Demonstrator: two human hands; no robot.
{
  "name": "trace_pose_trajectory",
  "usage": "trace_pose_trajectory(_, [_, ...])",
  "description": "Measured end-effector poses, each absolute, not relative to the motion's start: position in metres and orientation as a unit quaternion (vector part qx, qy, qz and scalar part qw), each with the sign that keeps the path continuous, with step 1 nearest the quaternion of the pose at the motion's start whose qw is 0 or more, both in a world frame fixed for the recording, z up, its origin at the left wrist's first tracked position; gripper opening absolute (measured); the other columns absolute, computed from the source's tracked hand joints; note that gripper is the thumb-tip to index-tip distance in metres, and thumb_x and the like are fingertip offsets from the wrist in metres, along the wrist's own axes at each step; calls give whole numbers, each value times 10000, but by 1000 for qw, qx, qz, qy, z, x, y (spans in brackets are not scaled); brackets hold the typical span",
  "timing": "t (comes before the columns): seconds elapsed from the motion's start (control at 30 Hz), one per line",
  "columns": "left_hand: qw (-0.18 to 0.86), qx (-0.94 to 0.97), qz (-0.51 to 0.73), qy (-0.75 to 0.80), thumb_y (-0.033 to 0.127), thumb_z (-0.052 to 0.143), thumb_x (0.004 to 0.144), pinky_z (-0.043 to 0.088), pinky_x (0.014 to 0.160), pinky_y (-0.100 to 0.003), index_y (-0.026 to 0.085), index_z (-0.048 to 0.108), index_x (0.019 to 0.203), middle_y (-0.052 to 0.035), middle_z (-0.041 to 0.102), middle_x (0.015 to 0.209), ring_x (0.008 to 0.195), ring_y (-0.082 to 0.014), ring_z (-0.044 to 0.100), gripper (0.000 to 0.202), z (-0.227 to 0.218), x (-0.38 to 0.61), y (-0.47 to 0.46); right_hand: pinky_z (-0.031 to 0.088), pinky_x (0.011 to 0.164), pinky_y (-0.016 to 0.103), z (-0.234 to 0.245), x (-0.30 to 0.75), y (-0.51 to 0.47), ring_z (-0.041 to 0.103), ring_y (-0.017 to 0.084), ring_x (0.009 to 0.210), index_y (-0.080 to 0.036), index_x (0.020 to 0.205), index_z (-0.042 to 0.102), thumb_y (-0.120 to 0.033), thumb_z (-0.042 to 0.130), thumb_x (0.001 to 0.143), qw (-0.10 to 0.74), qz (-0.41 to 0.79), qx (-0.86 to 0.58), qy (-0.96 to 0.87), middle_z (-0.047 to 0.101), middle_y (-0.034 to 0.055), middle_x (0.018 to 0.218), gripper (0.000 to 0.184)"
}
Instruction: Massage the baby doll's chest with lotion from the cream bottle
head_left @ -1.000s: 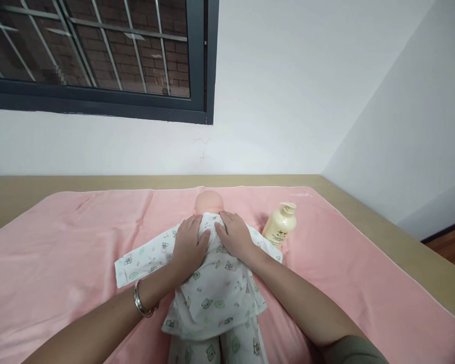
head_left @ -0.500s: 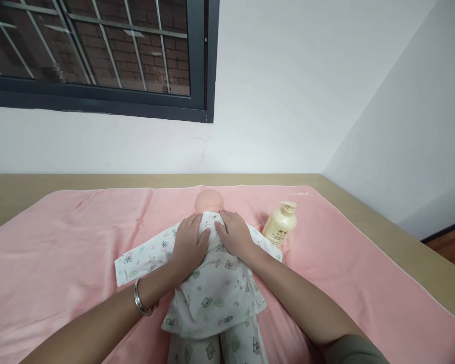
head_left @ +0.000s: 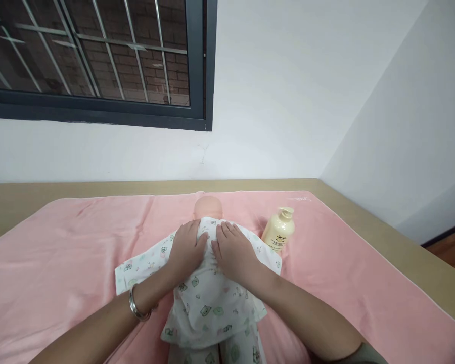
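Note:
A baby doll (head_left: pixel 208 207) lies on the pink sheet, its head toward the wall and only the smooth back of the head showing. It wears a white printed top (head_left: pixel 207 308) with matching trousers (head_left: pixel 235 349), sleeves spread to both sides. My left hand (head_left: pixel 187 250) rests flat on the left of the doll's upper back, fingers stretched toward its shoulder. On the right of the upper back lies my right hand (head_left: pixel 235 253), palm down, fingers extended. Both hands touch the cloth without grasping it. A cream pump bottle (head_left: pixel 279 230) leans beside the doll's right-hand sleeve.
The pink sheet (head_left: pixel 345 283) covers most of a wooden surface (head_left: pixel 394 242) with a raised-looking edge along the white wall (head_left: pixel 269 101). A dark-framed barred window (head_left: pixel 136 114) is at the upper left.
My right hand has shifted slightly inward and down the doll's back. My left hand stays on the upper back. The whole view has tilted up slightly.

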State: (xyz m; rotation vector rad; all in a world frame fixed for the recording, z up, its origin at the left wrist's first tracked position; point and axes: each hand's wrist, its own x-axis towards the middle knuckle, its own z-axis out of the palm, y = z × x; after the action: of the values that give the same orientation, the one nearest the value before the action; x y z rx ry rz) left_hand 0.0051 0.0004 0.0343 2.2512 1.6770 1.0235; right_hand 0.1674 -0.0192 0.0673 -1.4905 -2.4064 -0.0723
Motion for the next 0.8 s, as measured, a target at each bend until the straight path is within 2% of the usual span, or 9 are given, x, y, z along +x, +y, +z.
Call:
trace_pose_trajectory(0.13, [-39, 772, 335, 539, 295, 363, 937, 383, 1064, -537, 104, 462, 1334, -194, 537, 1352, 1293, -349, 458, 452, 26, 14, -20, 327, 1125, 467, 73, 178, 4, 447, 291, 1351, -76, 1348, 519, -370, 326, 1025, 150, 47, -543, -825, 516, 201, 1421, 478])
trace_pose_trajectory(0.2, [-50, 776, 326, 538, 304, 384, 935, 383, 1066, -536, 109, 453, 1342, -195, 526, 1367, 1300, -351, 455, 456, 25, 13, -20, 322, 1127, 473, 71, 179, 9, 414, 299, 1378, -61, 1368, 500, -395, 317, 1029, 141, 58, -555, -818, 474, 213, 1455, 510])
trace_pose_trajectory(0.33, [2, 776, 316, 546, 326, 359, 954, 462, 966, -501, 159, 541, 1184, -156, 630, 1168, 1123, -308, 571, 338, 32, 3, 0, 308, 1140, 475, 65, 170, -6, 413, 314, 1374, -24, 1374, 484, -337, 342, 1015, 143, 10, -553, -821, 487, 239, 1433, 497])
trace_pose_trajectory(0.43, [15, 776, 310, 549, 321, 322, 966, 485, 905, -488, 169, 561, 1095, -136, 650, 1047, 1018, -295, 596, 312, 33, 1, 6, 310, 1143, 460, 66, 167, -16, 431, 314, 1359, -14, 1375, 479, -323, 366, 1002, 143, -11, -542, -828, 506, 241, 1414, 498])
trace_pose_trajectory(0.57, [-59, 774, 321, 543, 318, 350, 953, 399, 1038, -535, 103, 483, 1274, -202, 562, 1284, 1236, -344, 495, 408, 26, 12, -14, 321, 1134, 439, 71, 174, -2, 436, 296, 1360, -33, 1362, 501, -349, 355, 1015, 140, 37, -540, -829, 506, 224, 1422, 491])
trace_pose_trajectory(0.63, [-71, 777, 322, 537, 309, 383, 939, 373, 1071, -534, 96, 456, 1318, -205, 526, 1344, 1285, -350, 459, 440, 26, 14, -20, 302, 1145, 445, 70, 176, 4, 404, 294, 1385, -29, 1387, 474, -379, 352, 1020, 141, 49, -542, -827, 470, 222, 1456, 521])
trace_pose_trajectory(0.8, [11, 793, 302, 529, 304, 353, 954, 470, 941, -484, 158, 552, 1157, -140, 643, 1111, 1048, -289, 595, 320, 39, 1, 0, 285, 1158, 452, 62, 165, -13, 395, 309, 1386, 2, 1409, 437, -346, 330, 1013, 142, -9, -557, -818, 460, 237, 1457, 538])
